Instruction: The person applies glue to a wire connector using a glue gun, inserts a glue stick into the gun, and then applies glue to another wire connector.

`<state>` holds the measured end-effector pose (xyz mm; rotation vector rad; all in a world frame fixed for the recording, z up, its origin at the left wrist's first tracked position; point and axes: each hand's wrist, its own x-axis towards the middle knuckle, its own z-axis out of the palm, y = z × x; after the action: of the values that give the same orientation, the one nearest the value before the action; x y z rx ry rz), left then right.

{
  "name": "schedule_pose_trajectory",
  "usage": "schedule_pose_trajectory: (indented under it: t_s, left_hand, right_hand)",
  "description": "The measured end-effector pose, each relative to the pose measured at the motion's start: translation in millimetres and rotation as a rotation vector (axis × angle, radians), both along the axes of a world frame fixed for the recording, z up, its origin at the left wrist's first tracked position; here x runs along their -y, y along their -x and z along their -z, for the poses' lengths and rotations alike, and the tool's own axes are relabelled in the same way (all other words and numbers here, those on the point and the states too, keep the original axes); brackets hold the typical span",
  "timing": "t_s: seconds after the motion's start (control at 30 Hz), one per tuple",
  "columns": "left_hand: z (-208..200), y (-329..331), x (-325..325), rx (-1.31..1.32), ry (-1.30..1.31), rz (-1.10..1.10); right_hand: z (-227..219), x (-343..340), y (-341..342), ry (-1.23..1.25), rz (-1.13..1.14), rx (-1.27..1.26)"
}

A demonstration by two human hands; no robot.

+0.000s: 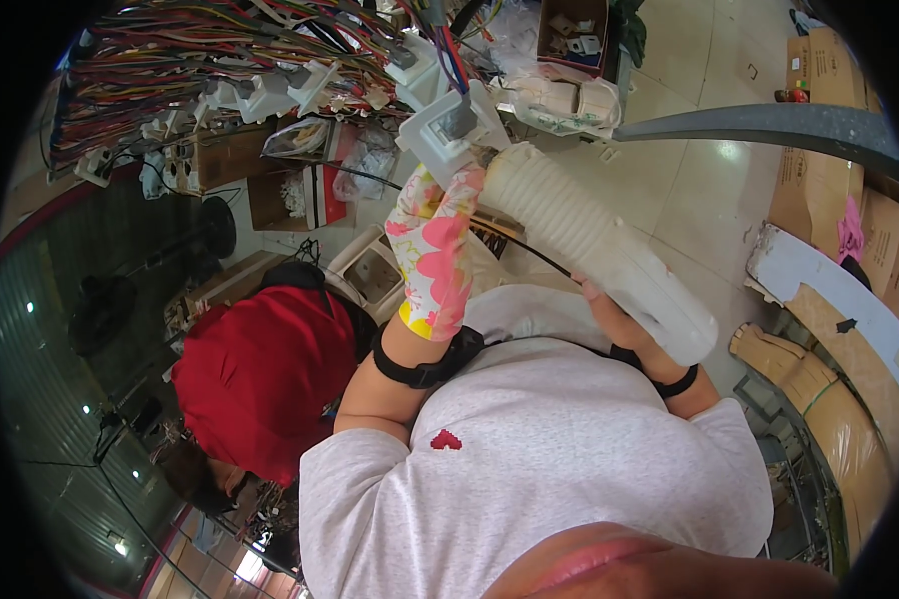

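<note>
A floral cloth cover (437, 262) runs from my left forearm over my left hand (448, 195). That hand is raised against the lower edge of a white square plastic housing (432, 138) and appears to grip it; the fingers themselves are covered. Coloured wires (451, 55) enter the housing from above, through a grey plug (456, 118). My right hand (594, 298) is closed around a long white hand tool (609, 255) with a ribbed front half. The tool mostly hides that hand's fingers. Its narrow tip sits close beside the housing's lower right corner.
Bundled wires (220, 70) with white housings hang across the upper left. A grey curved bar (759, 122) juts in from the right. Close on my left is a person in a red cap (260, 374). Cardboard boxes (834, 110) line the right side; an open carton (573, 35) stands ahead.
</note>
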<state>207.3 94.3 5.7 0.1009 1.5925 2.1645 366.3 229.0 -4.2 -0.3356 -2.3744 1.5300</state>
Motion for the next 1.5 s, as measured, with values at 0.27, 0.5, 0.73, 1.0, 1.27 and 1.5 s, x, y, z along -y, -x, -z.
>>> schedule_pose_trajectory:
  t_s: [0.27, 0.5, 0.73, 1.0, 1.27, 1.5]
  left_hand:
    - [-8, 2, -6, 0.009, 0.117, 0.013]
    - [-8, 2, -6, 0.056, -0.01, 0.015]
    - [-12, 2, -8, 0.02, 0.07, 0.01]
    - [-15, 1, -6, 0.03, 0.034, 0.045]
    - [-15, 0, -6, 0.005, 0.1, 0.042]
    - [-13, 1, -4, 0.0, 0.108, 0.045]
  right_hand:
    - [-2, -4, -3, 0.147, -0.005, 0.025]
    - [8, -1, -8, 0.177, 0.024, 0.031]
    - [14, -3, -13, 0.157, -0.001, 0.042]
    - [13, -2, -14, 0.105, -0.027, 0.017]
    - [-2, 2, -8, 0.2, 0.019, 0.063]
    - [9, -2, -15, 0.176, 0.016, 0.081]
